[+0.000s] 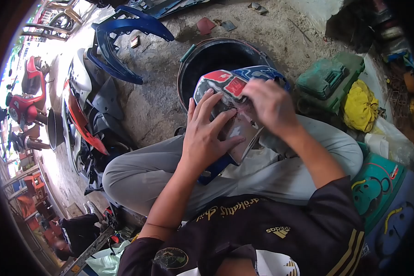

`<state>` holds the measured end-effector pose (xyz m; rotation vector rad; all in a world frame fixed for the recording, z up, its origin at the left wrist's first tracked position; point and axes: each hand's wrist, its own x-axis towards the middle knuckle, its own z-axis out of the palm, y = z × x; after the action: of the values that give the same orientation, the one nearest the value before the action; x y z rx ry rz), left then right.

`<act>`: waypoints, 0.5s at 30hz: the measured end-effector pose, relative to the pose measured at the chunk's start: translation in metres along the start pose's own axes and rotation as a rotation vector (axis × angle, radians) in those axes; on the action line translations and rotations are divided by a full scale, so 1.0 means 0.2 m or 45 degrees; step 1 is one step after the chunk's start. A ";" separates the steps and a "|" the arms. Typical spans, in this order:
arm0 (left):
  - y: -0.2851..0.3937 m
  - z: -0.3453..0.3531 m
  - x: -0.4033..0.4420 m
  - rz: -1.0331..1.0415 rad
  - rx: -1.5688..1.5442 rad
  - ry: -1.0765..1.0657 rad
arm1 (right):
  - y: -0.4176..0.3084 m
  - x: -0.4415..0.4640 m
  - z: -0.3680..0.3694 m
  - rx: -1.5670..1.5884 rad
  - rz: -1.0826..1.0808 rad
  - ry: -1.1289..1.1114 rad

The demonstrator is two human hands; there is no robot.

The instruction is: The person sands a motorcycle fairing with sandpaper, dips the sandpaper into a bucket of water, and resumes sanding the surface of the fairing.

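A motorcycle body panel (240, 125) rests across my lap, its surface scuffed grey-brown with red, white and blue graphics at the far end. My left hand (203, 131) lies on its near left part with the fingers spread. At the panel's upper right, my right hand (272, 106) has its fingers curled and pressed down beside a red patch (235, 86). Motion blurs these fingertips, and whatever they may hold is hidden. Under the panel's far end stands a black bucket (185, 76) with a pale rim.
Blue fairing parts (124, 27) lie ahead on the rough floor, near reddish sandpaper scraps (205, 25). More panels (85, 119) are piled at left. At right are a green case (324, 78), a yellow bundle (360, 106) and a teal box (382, 179). A red scooter (25, 103) stands far left.
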<state>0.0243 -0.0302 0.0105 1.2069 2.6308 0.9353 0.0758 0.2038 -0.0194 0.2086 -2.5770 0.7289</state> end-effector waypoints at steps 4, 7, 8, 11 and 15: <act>-0.01 0.05 -0.04 0.062 0.043 0.068 | 0.00 -0.01 0.00 -0.043 0.000 -0.012; 0.06 0.02 -0.03 0.007 0.123 -0.089 | 0.04 -0.04 -0.02 -0.011 0.036 -0.019; 0.08 0.00 -0.04 -0.005 0.123 -0.157 | -0.05 -0.06 -0.02 0.023 -0.011 -0.041; 0.08 0.00 -0.04 -0.032 0.087 -0.192 | -0.04 -0.08 -0.02 0.027 0.016 -0.048; 0.05 0.04 -0.05 -0.037 0.110 -0.114 | -0.06 -0.08 -0.03 0.049 -0.003 -0.038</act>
<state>0.0404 -0.0273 0.0087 1.1956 2.6352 0.7514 0.0949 0.1966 -0.0174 0.2363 -2.5919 0.7804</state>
